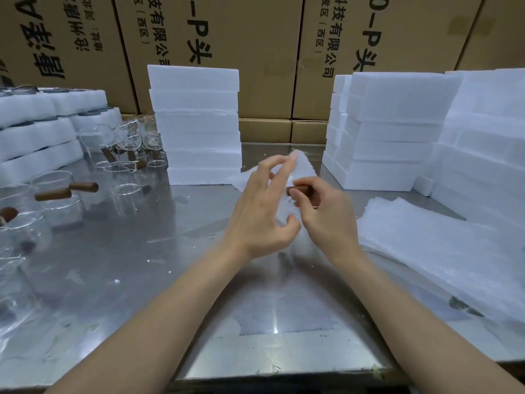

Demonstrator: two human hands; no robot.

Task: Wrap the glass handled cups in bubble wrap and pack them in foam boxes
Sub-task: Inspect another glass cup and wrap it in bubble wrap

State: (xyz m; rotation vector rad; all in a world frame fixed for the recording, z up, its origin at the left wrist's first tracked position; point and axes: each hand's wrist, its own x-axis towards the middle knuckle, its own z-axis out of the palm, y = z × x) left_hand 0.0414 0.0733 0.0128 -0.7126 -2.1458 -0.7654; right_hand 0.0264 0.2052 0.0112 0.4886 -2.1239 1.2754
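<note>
The cup (288, 207) was clear glass with a brown wooden handle (298, 190), held above the middle of the bench (176, 265) on a white bubble wrap sheet (305, 166). The right hand (326, 214) had its grip closed around the handle. The left hand (261, 217) had a loose, wide grip, its fingers spread against the sheet. Behind stood stacks of white foam boxes (199, 126); they were closed, so their contents could not be seen. More glass cups (125, 166) stood at the left.
</note>
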